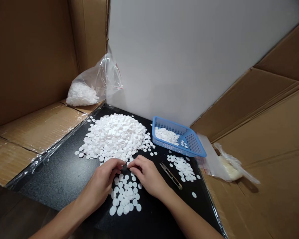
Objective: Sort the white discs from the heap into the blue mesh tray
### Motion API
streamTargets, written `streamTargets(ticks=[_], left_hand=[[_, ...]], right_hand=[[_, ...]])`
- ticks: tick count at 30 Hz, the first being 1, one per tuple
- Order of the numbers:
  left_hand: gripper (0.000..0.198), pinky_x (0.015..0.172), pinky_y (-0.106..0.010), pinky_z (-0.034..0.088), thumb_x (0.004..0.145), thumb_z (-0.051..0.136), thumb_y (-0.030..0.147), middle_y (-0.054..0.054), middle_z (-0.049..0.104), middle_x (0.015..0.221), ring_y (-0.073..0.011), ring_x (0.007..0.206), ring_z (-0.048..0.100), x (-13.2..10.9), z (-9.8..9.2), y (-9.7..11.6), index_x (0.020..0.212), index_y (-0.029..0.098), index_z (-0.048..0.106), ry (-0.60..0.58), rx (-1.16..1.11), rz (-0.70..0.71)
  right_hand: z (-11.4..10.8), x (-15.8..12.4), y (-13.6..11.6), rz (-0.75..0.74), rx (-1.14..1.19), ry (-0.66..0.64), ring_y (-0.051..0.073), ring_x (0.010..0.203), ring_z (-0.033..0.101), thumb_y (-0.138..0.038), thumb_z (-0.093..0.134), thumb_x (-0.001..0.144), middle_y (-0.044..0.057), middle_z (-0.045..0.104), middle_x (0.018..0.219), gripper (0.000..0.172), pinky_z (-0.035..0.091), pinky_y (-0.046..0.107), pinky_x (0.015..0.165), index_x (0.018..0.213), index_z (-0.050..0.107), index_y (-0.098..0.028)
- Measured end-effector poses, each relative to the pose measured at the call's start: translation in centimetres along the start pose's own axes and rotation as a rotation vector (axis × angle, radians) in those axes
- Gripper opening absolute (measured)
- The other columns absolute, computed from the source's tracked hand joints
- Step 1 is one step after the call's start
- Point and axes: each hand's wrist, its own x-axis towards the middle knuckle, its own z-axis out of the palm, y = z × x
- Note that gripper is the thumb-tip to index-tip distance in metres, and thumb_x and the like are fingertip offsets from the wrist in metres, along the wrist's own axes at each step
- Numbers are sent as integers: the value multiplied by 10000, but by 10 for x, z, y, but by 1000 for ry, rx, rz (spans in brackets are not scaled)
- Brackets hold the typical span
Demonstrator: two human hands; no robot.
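A large heap of small white discs [117, 134] covers the back of a black tabletop [57, 179]. At the heap's front edge, my left hand [105, 174] and my right hand [148, 174] face each other, fingertips close together among a few discs. Both hands have bent fingers with the thumb drawn in near them; whatever is pinched is too small or hidden to make out. Between my wrists, a looser group of white discs [126, 196] lies mostly flat, some overlapping. A pair of thread snips [171, 176] rests just right of my right hand.
Behind and to the right, a blue plastic basket [179, 147] holds more discs. A smaller disc cluster [183, 167] lies in front of it. One clear bag [94, 84] with discs sits on cardboard at back left; another plastic bag [231, 166] lies beyond the right edge. A grey wall [176, 59] stands behind.
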Motion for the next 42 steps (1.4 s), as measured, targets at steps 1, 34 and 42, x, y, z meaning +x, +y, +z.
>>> streamTargets(ticks=[1,34,42], left_hand=[[296,748,-291,522,900,400,99,-38,706,952,-186,856,659,0,0,-1,1036,225,631,19,-10,-5],[290,775,-301,516,936,391,144,-38,726,992,-198,888,671,0,1,1,1031,242,647,-44,27,-33],[305,824,-326,505,937,353,140,-45,716,1015,-206,932,664,1,0,1,1043,231,624,-69,25,-46]], right_hand=[[0,1,2,-5,-18,40,175,818,623,-77,587,911,19,637,877,185,476,284,712,908,705,-219],[6,3,16,-294,-369,54,198,805,593,-188,631,942,48,665,849,77,418,334,746,930,706,-195],[7,9,14,-274,-420,74,178,777,584,-122,659,900,36,659,822,74,408,317,744,842,661,-166]])
